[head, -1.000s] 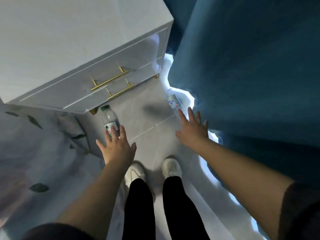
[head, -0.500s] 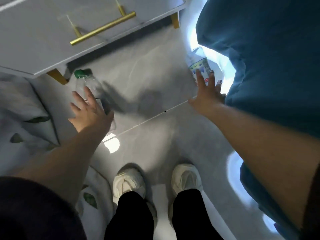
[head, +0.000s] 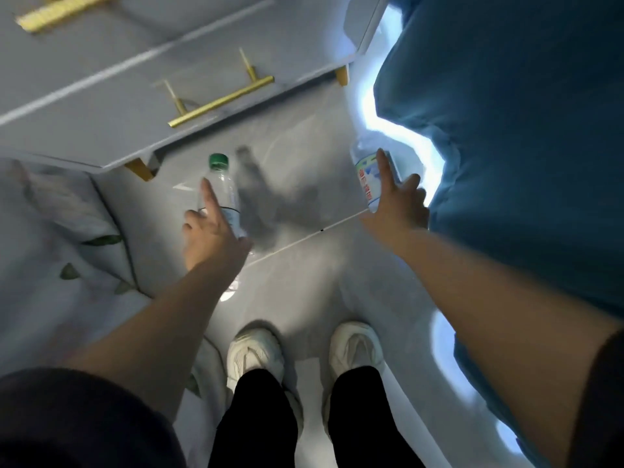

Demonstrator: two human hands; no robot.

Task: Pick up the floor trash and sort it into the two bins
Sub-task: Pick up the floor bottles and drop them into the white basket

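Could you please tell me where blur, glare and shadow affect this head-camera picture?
Head view: motion blur smears the gold drawer handle; blown-out glare runs along the blue fabric edge beside the right hand; a soft hand-shaped shadow lies on the floor beside the green-capped bottle.

No word, brand or number can be read anywhere in the frame. The clear bottle right of centre carries a white label with a column of red marks down its left edge and blue-green patches above them. The marks are too blurred to make out, and the right hand covers part of the label. The green-capped bottle left of centre has a pale band with bluish print low on its body. It is equally unreadable and lies half under the left hand.
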